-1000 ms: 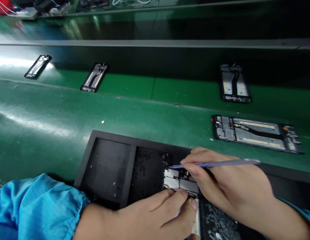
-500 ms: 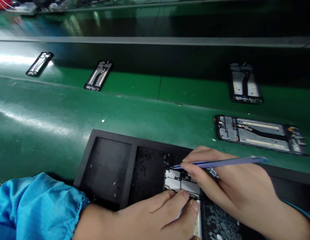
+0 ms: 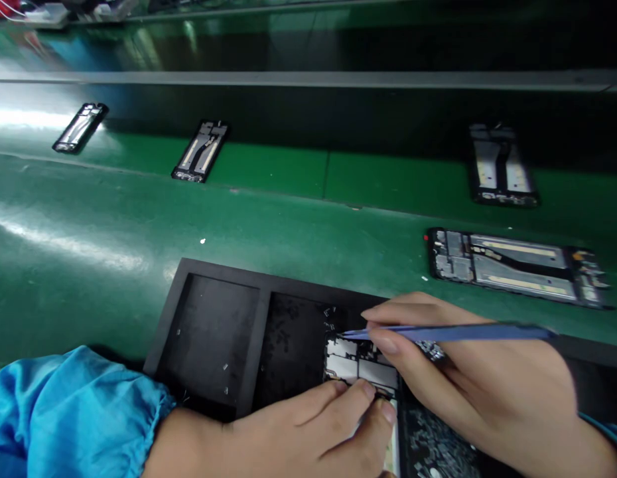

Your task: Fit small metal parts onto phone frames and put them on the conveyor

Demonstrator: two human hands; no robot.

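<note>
- Counting phone frames gives five: one phone frame [image 3: 359, 364] lies in the black tray [image 3: 261, 282], and four loose frames sit on the green bench [image 3: 114, 232]. From the tray they lie at 10 o'clock [image 3: 79, 127], 11 o'clock [image 3: 200, 151], 1 o'clock [image 3: 502, 164] and 2 o'clock [image 3: 517, 265].
- One blue pointed tool [image 3: 468, 332]; two hands; one blue sleeve [image 3: 74, 411] at 8 o'clock.
- The left hand [image 3: 308, 431] is curled, with its fingers close together. Thumb and fingertips clamp the phone frame's near edge at 6 o'clock.
- The right hand [image 3: 478, 385] pinches the blue pointed tool between thumb and forefinger. The tool's tip rests at the frame's far left corner.
- At 9 o'clock of the frame, two tray compartments hold only a few small bits.
- Bare bench runs from the tray's far rim toward 12 o'clock, up to a grey rail [image 3: 308, 78].
</note>
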